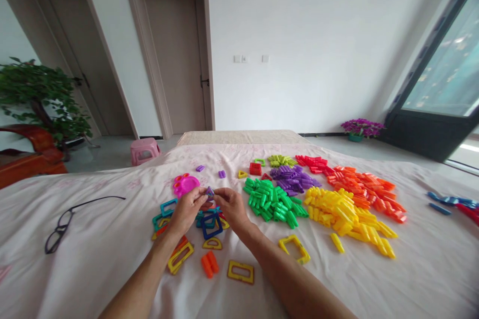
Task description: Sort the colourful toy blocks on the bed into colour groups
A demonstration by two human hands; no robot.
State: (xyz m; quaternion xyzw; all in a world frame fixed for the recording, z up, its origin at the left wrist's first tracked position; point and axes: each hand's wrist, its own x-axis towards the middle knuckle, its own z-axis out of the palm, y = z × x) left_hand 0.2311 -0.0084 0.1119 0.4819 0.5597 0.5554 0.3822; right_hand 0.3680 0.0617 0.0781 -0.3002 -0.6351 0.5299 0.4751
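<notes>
My left hand [192, 204] and my right hand [230, 205] meet over the middle of the cloth. Their fingertips pinch a small purple piece [210, 192] between them; fingers cover part of it, so its exact shape is unclear. Just beneath lie frame-shaped magnetic tiles, among them a dark blue square tile [211, 225] and a teal tile [169, 206]. Closer to me are a yellow half-round tile [212, 243], orange tube pieces [210, 264] and a yellow rectangular tile [240, 272]. Beyond my left hand sits a pink paw-shaped piece [186, 185].
Right of my hands are piles of green pieces [273, 199], purple pieces [294, 179], yellow pieces [337, 209] and orange pieces [362, 187]. Black-framed glasses [62, 227] rest on the pale tablecloth [112, 259] at left. A pink stool [145, 151] stands beyond the table.
</notes>
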